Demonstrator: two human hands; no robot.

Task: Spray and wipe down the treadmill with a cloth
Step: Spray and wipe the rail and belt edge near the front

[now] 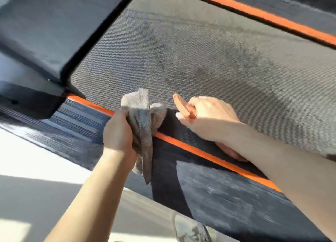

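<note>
Pale floor [45, 160] in sun and shadow runs along the near left, and above it the treadmill fills nearly the whole view, tilted and cut off on every side. Its grey woven belt [200, 50] carries darker blotches and smears toward the middle and right. The cloth [143, 121], grey and crumpled, sits at the belt's near edge. It is bunched in the left hand [118, 132], whose fingers are wrapped tight round it, so one end sticks up onto the belt and a tail hangs down over the near orange stripe [190, 149]. Just right of it the right hand [205, 118] lies on the belt, fingers curled round a peach-coloured object [183, 105]. Only a slim tip past the knuckles and a bit under the wrist show, so what it is cannot be told. Nearer lies the dark ribbed side rail [227, 196], blurred and streaked. A second orange stripe [254, 14] crosses the far right. A dark cover [45, 32] rises at the far left. At the bottom edge a blurred shoe [190, 229] is half cut off.
</note>
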